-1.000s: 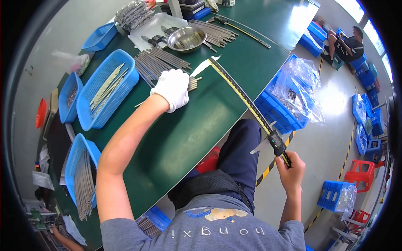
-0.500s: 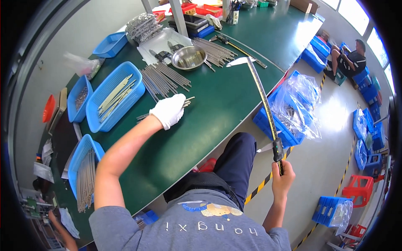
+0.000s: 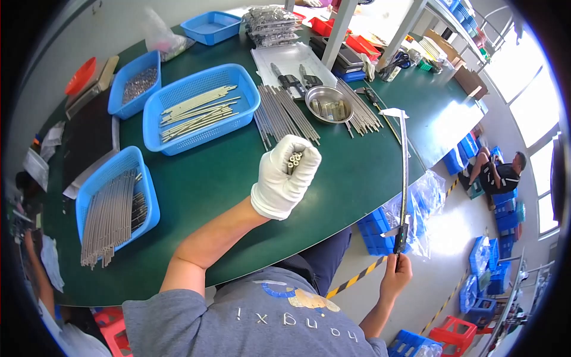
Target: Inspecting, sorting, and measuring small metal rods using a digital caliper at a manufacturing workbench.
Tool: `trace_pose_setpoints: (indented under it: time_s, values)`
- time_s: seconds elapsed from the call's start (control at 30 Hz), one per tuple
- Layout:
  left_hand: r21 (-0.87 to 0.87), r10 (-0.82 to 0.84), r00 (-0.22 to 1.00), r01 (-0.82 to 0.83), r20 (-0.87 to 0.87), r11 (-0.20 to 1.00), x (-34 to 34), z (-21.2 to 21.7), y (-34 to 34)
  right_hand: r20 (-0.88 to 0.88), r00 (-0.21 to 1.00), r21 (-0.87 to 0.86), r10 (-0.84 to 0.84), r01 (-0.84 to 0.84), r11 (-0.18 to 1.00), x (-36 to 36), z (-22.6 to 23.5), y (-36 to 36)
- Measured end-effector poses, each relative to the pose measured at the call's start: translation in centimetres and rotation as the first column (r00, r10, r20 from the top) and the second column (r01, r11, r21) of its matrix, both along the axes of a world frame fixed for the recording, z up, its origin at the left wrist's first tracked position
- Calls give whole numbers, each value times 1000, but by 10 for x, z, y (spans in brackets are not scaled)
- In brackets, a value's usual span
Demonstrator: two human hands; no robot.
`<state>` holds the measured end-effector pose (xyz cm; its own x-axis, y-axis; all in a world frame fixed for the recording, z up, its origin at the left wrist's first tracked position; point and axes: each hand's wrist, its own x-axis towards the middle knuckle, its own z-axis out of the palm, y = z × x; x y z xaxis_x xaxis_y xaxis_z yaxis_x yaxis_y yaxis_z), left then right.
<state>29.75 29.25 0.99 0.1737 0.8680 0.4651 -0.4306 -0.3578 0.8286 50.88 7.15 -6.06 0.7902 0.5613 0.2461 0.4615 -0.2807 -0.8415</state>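
Note:
My left hand [image 3: 284, 185], in a white glove, is closed around several thin metal tubes [image 3: 294, 159]. Their hollow round ends face upward, and the glove hides their lengths. It is raised over the green table [image 3: 339, 178]. Off the table's front edge, my bare right hand [image 3: 397, 275] grips a long caliper [image 3: 405, 172] near its display end. The caliper stands nearly upright, its long jaw at the top. Beyond my left hand lie grey rods [image 3: 282, 116] in a fanned row, a steel bowl [image 3: 320, 93] holding short pieces, and more rods [image 3: 361, 113].
A blue basket [image 3: 199, 135] holds pale rods; another [image 3: 150, 190] holds grey rods. Smaller calipers [image 3: 291, 84] lie on a white sheet. Blue crates [image 3: 373, 233] with plastic bags stand on the floor beside the table. One person [image 3: 502, 178] sits far right; another's arm [image 3: 38, 268] shows at left.
My left hand has lifted and turned, so the tube ends now face up. The view has shifted, and the caliper in my right hand stands more upright.

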Motion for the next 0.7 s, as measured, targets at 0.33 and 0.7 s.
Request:
trace_pose_setpoints:
  time_s: [0.33, 0.7]
  values:
    - [32, -37, 990, 42, -136, 999, -3, 3, -3, -4, 997, -62, 78, -78, 995, -9, -3, 19]
    - [-124, 46, 983, -68, -175, 990, 11, -49, 3, 152, 949, -287, 275, -223, 932, -10, 1, 61]
